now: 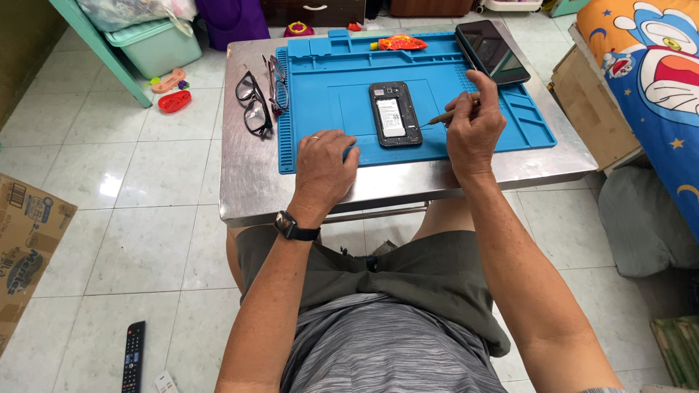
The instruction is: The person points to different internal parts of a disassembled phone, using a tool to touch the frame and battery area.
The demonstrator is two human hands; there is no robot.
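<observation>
Tiled floor, pale and glossy, with a black remote control (133, 355) lying near the seated person's knee and a printed cardboard box (25, 240) at the left edge. Above the lap stands a small steel-topped table (247, 182), its bare metal showing around a blue silicone work mat (335, 94).

The left hand (322, 166) rests knuckles-up on the mat's near edge, fingers curled under; whether it grips anything cannot be told. The right hand (473, 124) is closed in a pen-style pinch on a slim screwdriver (440, 117), whose tip meets the lower right corner of an opened phone (395, 114). The phone lies face down at the mat's centre, back cover off, battery exposed.

Judged by appearance, the phone is light, rigid and thin, its exposed interior fragile; it is best held by the outer frame edges, clear of the battery. The mat probably keeps it from sliding.

Left of the mat lie two pairs of glasses (258, 98). At the far right corner rests a second dark phone (491, 51); a small red-and-yellow pouch (400, 43) sits at the mat's far edge. Beyond, a mint storage bin (154, 45) stands on the floor.
</observation>
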